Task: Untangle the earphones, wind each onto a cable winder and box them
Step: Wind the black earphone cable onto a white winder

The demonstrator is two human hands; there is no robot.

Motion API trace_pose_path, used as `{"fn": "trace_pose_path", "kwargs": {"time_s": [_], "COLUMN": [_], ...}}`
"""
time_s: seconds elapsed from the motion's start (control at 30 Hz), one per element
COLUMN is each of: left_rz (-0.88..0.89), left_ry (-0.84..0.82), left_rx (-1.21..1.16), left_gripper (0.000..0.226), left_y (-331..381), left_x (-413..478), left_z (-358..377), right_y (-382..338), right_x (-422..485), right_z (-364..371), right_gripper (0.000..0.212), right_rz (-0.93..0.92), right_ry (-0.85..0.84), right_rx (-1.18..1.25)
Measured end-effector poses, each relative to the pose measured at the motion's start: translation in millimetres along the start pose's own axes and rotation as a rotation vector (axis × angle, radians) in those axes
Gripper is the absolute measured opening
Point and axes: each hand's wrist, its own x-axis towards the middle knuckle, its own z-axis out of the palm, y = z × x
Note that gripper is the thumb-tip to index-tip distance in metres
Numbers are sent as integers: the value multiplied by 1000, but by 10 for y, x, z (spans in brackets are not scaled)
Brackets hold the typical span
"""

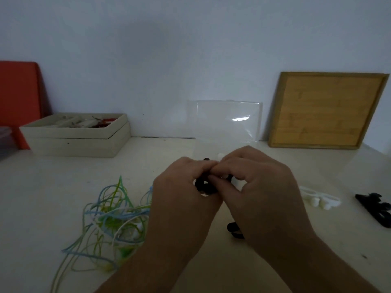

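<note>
The left hand [184, 187] and right hand [260, 187] are meeting fingertip to fingertip, both pinching a small black piece [204, 186] above the table [63, 182]. The tangled earphones [112, 218] are lying just left; a white winder [317, 197] and a black winder [374, 208] are lying to the right, and a clear box [228, 121] is standing behind.

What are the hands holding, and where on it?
The left hand and right hand pinch a small black bundle near its top; the exact grip is hidden.

Earphones [110, 218] left, cable winders [321, 198] right
</note>
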Motion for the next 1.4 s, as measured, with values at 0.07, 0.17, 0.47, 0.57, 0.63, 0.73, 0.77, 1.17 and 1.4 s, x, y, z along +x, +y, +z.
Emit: {"fn": "trace_pose_path", "kwargs": {"time_s": [0.07,0.17,0.47,0.57,0.63,0.73,0.77,1.17,1.4], "left_rz": [-9,-37,-50,-9,11,21,26,115,187], "left_ry": [16,45,171,201,211,227,234,142,127], "left_rx": [-34,-48,-69,-59,-46,-20,-13,65,136], "left_gripper": [30,21,15,18,20,28,30,26,25], "left_y": [13,66,106,130,123,95,87,127,102], "left_x": [5,16,11,14,22,43,48,-18,-46], "left_z": [-26,-44,-56,-65,-78,-107,-117,-56,-24], "right_y": [-22,-44,-151,-158,-151,-114,-101,69,22], "right_x": [-1,-8,-35,-50,-64,-49,-32,70,35], "right_z": [-10,0,-25,-8,-4,-64,-87,-124,-70], "right_gripper": [16,10,21,18,15,11,9,17,22], "right_rz": [55,132,328,281,275,318,322,412,346], "right_ry": [30,75,47,110,119,62,33,18,46], "right_rx": [91,182,655,699,721,905,951,751,577]}}
